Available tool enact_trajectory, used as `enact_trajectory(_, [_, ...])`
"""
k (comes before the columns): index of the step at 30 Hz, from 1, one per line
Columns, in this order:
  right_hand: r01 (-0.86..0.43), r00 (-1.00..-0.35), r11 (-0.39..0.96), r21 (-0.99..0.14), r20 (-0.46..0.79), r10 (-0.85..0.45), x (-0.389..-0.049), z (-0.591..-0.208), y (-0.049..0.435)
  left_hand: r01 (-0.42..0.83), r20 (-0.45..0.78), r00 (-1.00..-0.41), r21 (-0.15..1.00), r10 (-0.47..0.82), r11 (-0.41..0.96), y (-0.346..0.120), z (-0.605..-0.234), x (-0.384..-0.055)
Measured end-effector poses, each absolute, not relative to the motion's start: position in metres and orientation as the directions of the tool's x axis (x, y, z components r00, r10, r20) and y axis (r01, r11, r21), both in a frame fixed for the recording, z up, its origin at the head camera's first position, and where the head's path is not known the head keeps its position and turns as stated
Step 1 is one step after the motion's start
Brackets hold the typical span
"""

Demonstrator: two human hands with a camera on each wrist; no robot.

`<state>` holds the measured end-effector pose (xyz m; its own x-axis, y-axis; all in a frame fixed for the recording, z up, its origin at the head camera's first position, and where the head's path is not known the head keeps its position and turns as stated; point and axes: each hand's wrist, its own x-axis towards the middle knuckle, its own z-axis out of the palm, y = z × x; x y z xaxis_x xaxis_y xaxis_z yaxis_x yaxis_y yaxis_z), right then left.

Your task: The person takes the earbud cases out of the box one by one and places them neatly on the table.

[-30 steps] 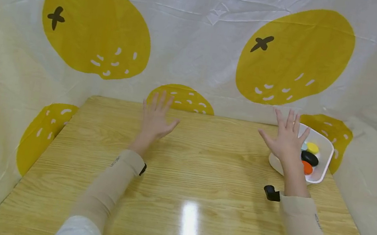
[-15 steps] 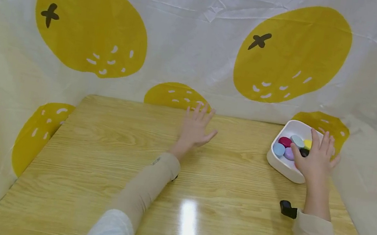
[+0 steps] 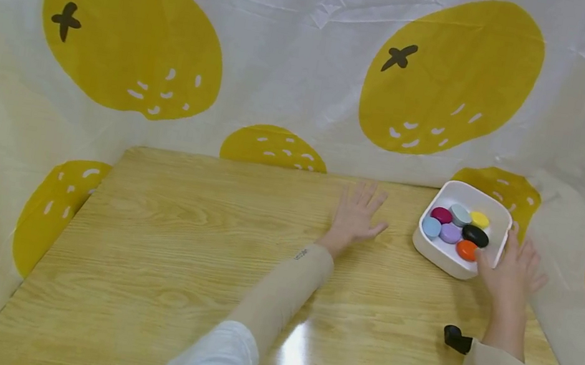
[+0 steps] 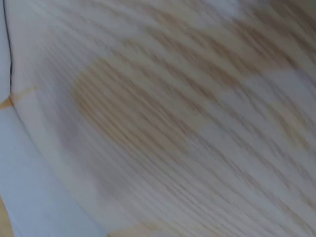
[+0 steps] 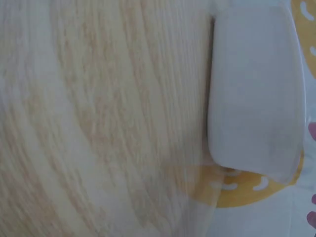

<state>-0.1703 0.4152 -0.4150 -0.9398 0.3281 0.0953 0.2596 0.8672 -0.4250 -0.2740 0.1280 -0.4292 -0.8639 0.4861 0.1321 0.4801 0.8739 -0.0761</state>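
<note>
A white square-sided bowl [image 3: 438, 250] stands at the back right of the table in the head view. In it lie several smooth oval pieces, among them an orange one [image 3: 467, 250], a black one [image 3: 475, 236], a purple one [image 3: 450, 234] and a yellow one [image 3: 479, 220]. My right hand [image 3: 512, 272] is at the bowl's right side, thumb near the orange piece, fingers spread and slightly blurred. My left hand [image 3: 355, 216] is left of the bowl with fingers extended, holding nothing. The right wrist view shows the bowl's outer wall [image 5: 256, 94].
The wooden table [image 3: 172, 265] reaches back to a white curtain [image 3: 298, 70] printed with large yellow fruit shapes. More of this curtain hangs along both sides. A small black wrist camera [image 3: 456, 339] sticks out from the right sleeve.
My left hand has moved right across the table toward the bowl. My right hand has shifted from over the bowl to its right side, uncovering the pieces inside.
</note>
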Motion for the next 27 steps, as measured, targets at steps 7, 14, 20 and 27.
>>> enact_trajectory(7, [0.278, -0.944, 0.850, -0.447, 0.039, 0.329, -0.169, -0.430, 0.427, 0.503, 0.054, -0.858, -0.110, 0.511, 0.857, 0.166, -0.431, -0.265])
enact_trajectory(14, [0.331, -0.936, 0.829, -0.451, -0.048, 0.348, -0.170, -0.436, 0.431, 0.536, 0.035, -0.839, -0.124, 0.544, 0.835, 0.191, -0.430, -0.256])
enact_trajectory(20, [0.378, -0.926, 0.821, -0.428, -0.158, 0.344, -0.175, -0.437, 0.432, 0.530, 0.011, -0.842, -0.165, 0.539, 0.832, 0.202, -0.432, -0.252])
enact_trajectory(27, [0.407, -0.912, 0.805, -0.432, -0.247, 0.329, -0.178, -0.438, 0.431, 0.534, -0.004, -0.841, -0.171, 0.541, 0.828, 0.206, -0.436, -0.249])
